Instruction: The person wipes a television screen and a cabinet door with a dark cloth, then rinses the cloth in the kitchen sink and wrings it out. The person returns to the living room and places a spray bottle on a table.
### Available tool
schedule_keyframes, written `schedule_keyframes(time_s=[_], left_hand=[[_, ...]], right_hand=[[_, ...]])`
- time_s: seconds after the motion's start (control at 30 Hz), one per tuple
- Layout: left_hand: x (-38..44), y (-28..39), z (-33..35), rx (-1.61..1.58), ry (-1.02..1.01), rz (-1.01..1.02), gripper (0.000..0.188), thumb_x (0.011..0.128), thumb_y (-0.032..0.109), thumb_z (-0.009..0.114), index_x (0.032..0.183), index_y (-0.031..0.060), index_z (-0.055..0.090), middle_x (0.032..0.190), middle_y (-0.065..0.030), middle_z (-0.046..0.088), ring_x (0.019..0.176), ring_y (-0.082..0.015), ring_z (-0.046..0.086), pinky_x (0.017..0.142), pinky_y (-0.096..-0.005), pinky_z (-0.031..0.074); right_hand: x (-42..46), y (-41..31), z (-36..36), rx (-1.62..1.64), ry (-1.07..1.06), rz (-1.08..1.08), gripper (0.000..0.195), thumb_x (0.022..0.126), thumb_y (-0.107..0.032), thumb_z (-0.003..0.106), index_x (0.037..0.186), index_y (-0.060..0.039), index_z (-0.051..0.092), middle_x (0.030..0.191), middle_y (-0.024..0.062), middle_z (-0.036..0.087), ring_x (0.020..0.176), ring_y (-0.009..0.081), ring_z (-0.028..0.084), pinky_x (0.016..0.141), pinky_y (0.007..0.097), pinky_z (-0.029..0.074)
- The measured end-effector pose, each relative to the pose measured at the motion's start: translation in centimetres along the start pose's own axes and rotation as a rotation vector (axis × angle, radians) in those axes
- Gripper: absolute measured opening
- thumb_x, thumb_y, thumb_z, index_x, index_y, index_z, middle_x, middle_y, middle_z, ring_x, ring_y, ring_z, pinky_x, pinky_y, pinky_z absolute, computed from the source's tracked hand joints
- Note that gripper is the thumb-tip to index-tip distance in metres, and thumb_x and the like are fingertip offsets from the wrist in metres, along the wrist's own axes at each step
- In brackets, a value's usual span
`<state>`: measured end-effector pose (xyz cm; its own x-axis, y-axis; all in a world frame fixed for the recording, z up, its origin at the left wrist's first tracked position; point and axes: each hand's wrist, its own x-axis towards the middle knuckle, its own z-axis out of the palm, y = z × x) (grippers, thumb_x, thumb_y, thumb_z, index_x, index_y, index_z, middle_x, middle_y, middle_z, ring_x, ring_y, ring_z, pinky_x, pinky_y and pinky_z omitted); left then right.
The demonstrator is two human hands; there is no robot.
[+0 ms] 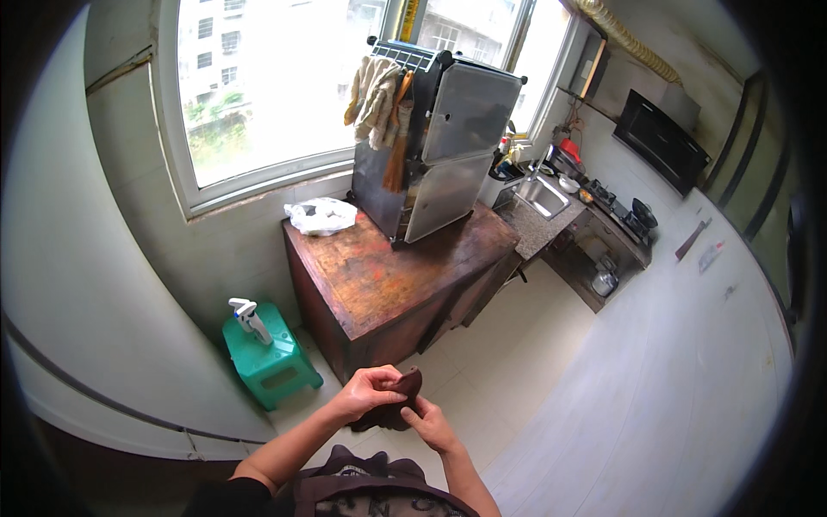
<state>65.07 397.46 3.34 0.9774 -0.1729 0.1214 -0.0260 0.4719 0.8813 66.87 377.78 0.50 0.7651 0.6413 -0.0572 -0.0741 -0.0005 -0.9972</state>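
A dark brown cloth (408,384) hangs between my two hands, in front of my body. My left hand (369,391) pinches its upper edge between thumb and fingers. Lower and to the right, my right hand (429,421) grips the cloth's other side. Part of the fabric droops below my left hand, and its full shape is hidden by folds and fingers. A dark apron-like garment (362,481) covers my front at the bottom of the view.
Ahead stands a worn wooden cabinet (362,278) bearing a white plastic bag (321,216) and a cube storage rack (452,116) hung with gloves (375,97) and a brush (395,161). A green stool (271,352) at left holds a white handheld device (251,318). Beyond are a sink (544,196) and gas stove (620,210).
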Motion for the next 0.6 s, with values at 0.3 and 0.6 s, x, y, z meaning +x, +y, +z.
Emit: schedule_keyframes(time_s=[0.3,0.6], left_hand=[[2.6,3.3,-2.4,0.676,-0.142,-0.091,0.022,0.078,0.013,0.078,0.092,0.0018,0.065,0.081,0.0028,0.061,0.079,-0.0045,0.055,0.067,-0.0232,0.047],[5.4,4.4,-1.7,0.601,0.014,0.183,0.016,0.083,0.014,0.073,0.094,0.0031,0.07,0.097,-0.0046,0.055,0.091,-0.0136,0.053,0.08,-0.0271,0.044]], right_hand=[[0.5,-6.2,-6.7,-0.429,-0.188,-0.039,0.031,0.079,-0.014,0.076,0.103,0.002,0.064,0.088,0.003,0.063,0.078,0.0107,0.058,0.069,0.0263,0.047],[5.4,-5.7,-8.0,0.428,-0.291,0.172,0.06,0.098,-0.029,0.049,0.142,0.0046,0.027,0.143,0.0131,0.038,0.13,0.0205,0.037,0.107,0.0318,0.031]])
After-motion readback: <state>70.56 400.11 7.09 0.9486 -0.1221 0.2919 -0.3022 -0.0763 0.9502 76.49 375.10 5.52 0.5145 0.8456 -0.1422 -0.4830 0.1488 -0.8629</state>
